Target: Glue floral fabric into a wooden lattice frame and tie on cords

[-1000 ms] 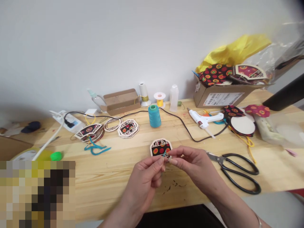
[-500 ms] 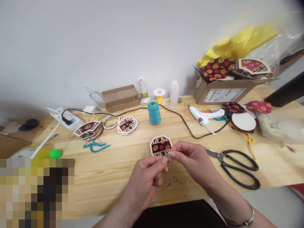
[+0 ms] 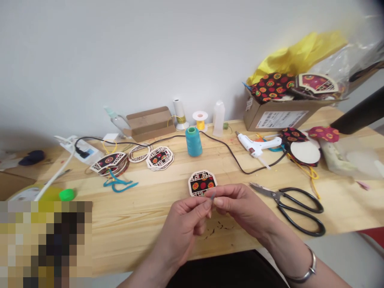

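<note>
My left hand (image 3: 189, 218) and my right hand (image 3: 237, 202) meet above the front of the table, thumbs and fingertips pinched close together. Between them shows a short bit of blue thread (image 3: 213, 196); most of it is hidden by the fingers. Just behind the fingertips lies a wooden lattice ornament (image 3: 203, 184) with black, red-patterned fabric, its lower edge covered by my hands. A cone of teal thread (image 3: 194, 143) stands upright behind it. Black-handled scissors (image 3: 277, 196) lie to the right of my right hand, blades pointing left.
A white glue gun (image 3: 258, 145) and its black cord lie at the back right, before a full cardboard box (image 3: 277, 118). Stacked ornaments (image 3: 160, 158) and fan-shaped pieces (image 3: 109, 162) lie at the left. Small spools (image 3: 200, 120) stand along the wall.
My right hand has turned slightly and come down, its fingertips still close to the left ones. More of the scissor blades shows. The view has shifted a little.
</note>
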`<state>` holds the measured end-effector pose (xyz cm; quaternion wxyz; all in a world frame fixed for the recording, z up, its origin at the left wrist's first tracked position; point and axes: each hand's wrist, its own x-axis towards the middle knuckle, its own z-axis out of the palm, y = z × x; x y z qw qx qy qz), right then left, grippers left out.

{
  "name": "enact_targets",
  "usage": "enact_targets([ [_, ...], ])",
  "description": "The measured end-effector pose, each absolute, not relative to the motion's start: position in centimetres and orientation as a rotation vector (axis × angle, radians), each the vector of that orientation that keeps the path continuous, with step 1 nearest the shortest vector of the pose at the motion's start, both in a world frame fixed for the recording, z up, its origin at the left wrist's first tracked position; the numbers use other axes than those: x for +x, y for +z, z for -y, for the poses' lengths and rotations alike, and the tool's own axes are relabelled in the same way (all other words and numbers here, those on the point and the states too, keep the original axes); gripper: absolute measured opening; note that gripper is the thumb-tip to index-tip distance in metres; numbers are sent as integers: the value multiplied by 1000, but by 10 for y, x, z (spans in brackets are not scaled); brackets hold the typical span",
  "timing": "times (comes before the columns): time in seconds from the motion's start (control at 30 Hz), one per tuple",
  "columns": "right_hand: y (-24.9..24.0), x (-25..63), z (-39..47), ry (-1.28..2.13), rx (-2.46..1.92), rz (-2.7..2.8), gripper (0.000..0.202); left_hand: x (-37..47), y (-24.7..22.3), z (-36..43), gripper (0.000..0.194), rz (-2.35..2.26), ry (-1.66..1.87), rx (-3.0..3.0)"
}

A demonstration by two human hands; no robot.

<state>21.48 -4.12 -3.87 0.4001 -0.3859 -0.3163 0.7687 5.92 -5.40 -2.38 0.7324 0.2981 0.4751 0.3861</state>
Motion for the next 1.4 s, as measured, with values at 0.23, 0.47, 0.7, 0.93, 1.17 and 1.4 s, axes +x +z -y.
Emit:
enact_targets([
  [0.23,-35,214,42,1880,-925,840,19,59,-24,58,20,-1026,795,807],
  [0.47,-27,220,47,1678,-989,929,15,53,-28,61,18,-1129,760,1130],
  [0.7,-10,228,52,1782,-666,842,14,51,-28,58,17,-1134,807,1382],
  [0.93,12,246,57,1505,-662,883,10,43,-26,47,13,-1282,981,1574],
  [1.17,15,250,51,1352,-733,925,12,24,-27,30,16,-1502,1012,1918],
  [1.4,-2,239,40,1328,-847,983,13,16,-7,36,48,-1861,1345,1952],
])
